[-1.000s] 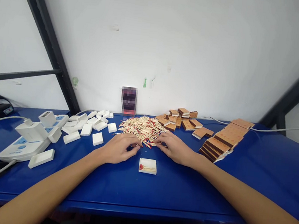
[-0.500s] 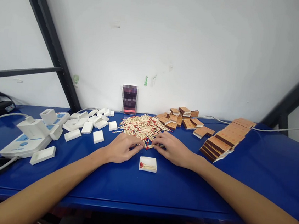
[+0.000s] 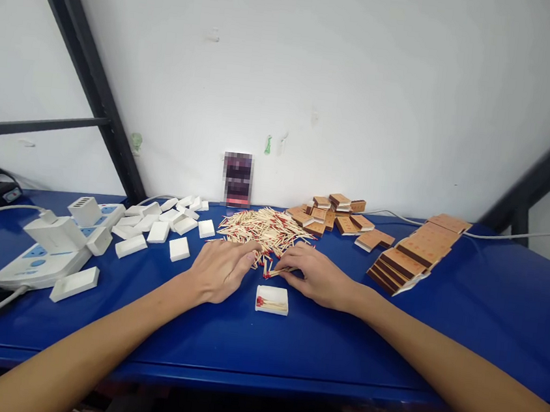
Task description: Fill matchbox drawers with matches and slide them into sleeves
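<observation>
A heap of red-tipped matches (image 3: 265,226) lies at the middle of the table. My right hand (image 3: 314,272) is at the heap's near right edge, closed on a few matches (image 3: 278,272) pinched between thumb and fingers. On the near left side of the heap, my left hand (image 3: 224,267) rests palm down, thumb drawn in against the fingers; what its fingertips hold, if anything, is hidden. Nearer to me than both hands sits a white matchbox tray (image 3: 281,294) with several matches inside, their red heads to the left.
White matchbox trays (image 3: 158,232) are scattered left of the heap. Brown matchbox sleeves (image 3: 346,225) lie back right, with a leaning row of more sleeves (image 3: 420,247) farther right. A power strip (image 3: 35,266) with plugs and cables occupies the left. A pixelated upright object (image 3: 237,179) leans against the wall.
My left hand has pulled away from the right hand, moving left and turning its back upward over the heap's edge. The right hand stays nearly in place with its matches.
</observation>
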`<state>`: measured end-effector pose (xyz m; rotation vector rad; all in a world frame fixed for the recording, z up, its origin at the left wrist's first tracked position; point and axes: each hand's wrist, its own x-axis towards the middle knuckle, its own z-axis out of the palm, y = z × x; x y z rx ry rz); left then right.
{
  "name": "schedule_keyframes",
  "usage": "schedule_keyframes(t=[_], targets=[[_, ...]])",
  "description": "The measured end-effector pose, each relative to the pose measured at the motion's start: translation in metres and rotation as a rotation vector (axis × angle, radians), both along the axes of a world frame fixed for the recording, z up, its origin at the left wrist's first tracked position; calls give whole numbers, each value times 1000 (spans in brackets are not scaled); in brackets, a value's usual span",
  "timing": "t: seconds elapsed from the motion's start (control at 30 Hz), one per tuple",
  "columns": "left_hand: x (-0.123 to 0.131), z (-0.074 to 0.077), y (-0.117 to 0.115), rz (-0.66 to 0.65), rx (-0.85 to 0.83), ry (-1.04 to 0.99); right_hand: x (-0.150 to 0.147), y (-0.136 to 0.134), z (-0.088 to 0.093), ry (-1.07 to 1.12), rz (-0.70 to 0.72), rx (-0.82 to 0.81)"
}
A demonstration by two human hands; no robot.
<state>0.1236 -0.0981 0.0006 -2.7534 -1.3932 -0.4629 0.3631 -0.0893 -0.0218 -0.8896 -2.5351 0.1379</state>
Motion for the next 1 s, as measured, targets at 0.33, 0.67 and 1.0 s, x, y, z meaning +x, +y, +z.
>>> schedule_keyframes(t=[0.33,0.67,1.0], targets=[[2,3,4,-324,5,29,-2,0,-2,40,27,-25],[0,-3,14,-320,4,-47,-5,-3,2,55,78,-56],[2,2,3,-424,-140,-106,-8,-5,4,9,88,20]])
